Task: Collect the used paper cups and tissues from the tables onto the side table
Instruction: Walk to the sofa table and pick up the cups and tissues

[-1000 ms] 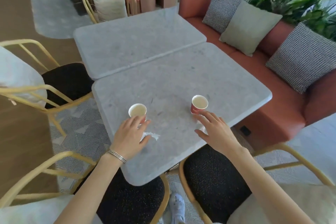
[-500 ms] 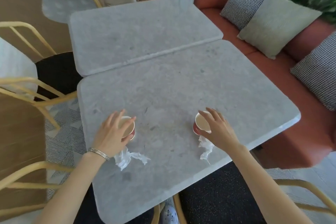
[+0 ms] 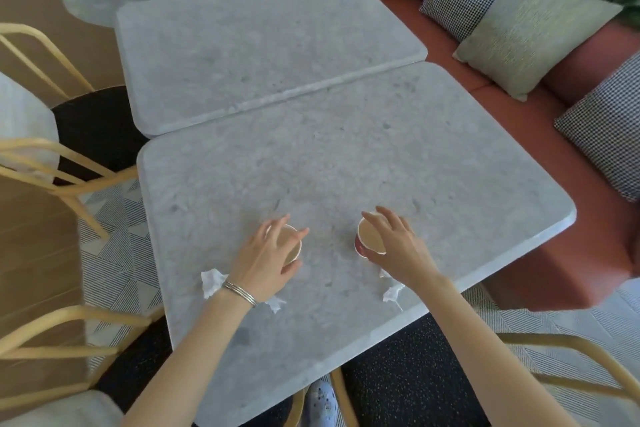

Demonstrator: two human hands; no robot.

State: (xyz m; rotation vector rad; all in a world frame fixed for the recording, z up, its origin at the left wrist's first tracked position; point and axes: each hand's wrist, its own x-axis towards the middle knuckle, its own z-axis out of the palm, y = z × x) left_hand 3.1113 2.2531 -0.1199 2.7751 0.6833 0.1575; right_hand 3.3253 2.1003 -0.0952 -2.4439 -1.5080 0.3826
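Observation:
Two red paper cups stand on the near grey stone table (image 3: 346, 156). My left hand (image 3: 266, 260) curls over the rim of the left cup (image 3: 292, 246), fingers around it. My right hand (image 3: 394, 246) wraps the right cup (image 3: 369, 241) from its right side. A crumpled white tissue (image 3: 212, 282) lies under my left wrist, with a scrap of it showing on the other side. Another crumpled tissue (image 3: 393, 291) lies beside my right wrist, partly hidden by the arm.
A second grey table (image 3: 263, 45) butts against the far edge. Yellow-framed chairs with black seats (image 3: 90, 128) stand at the left and near side. A terracotta sofa (image 3: 575, 253) with cushions (image 3: 533, 24) runs along the right, plants behind it.
Both hands have closed down around the cups, from reaching toward them a second ago. The view has moved closer over the table. The tissues have not moved.

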